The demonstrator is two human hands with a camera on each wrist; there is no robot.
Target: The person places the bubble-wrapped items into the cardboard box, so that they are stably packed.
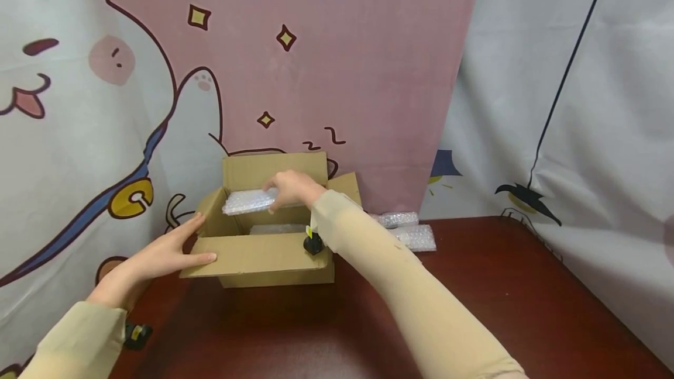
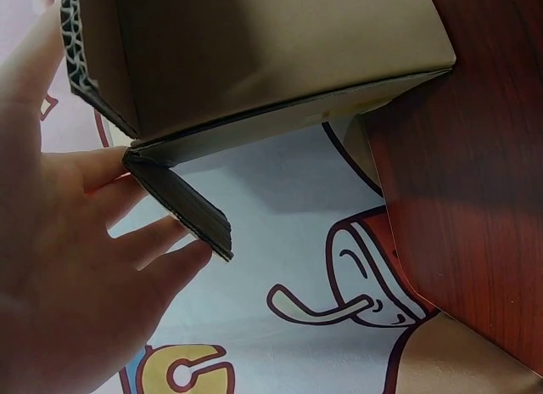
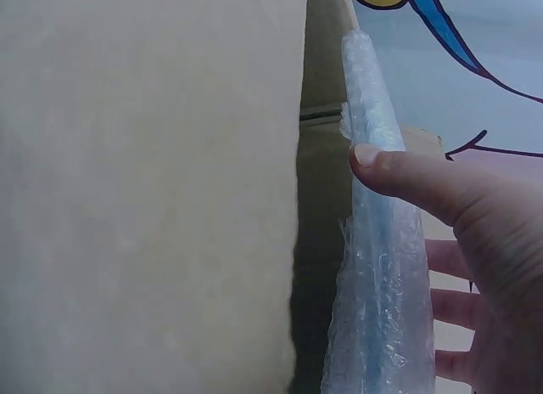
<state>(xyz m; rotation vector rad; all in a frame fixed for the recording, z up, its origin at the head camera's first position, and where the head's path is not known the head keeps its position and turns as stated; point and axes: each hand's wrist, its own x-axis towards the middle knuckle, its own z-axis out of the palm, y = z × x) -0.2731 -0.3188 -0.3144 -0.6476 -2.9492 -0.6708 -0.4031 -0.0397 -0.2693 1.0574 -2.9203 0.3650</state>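
An open cardboard box [image 1: 276,279] stands on the table with its flaps spread out. My right hand [image 1: 295,187] grips a flat bubble-wrapped packet [image 1: 247,201] over the box opening. In the right wrist view the thumb presses one face of the bubble-wrapped packet [image 3: 382,267] and the fingers lie behind it. My left hand [image 1: 168,252] is at the box's left side, its thumb along the front flap [image 1: 253,254]. The left wrist view has its fairly straight fingers touching a side flap [image 2: 191,207]. What the bubble wrap encloses is hidden.
More bubble-wrapped packets [image 1: 416,237] lie on the dark red table [image 1: 474,285] to the right of the box. Another clear wrapped piece [image 1: 279,228] shows inside the box. A printed cloth backdrop [image 1: 342,75] hangs close behind the box.
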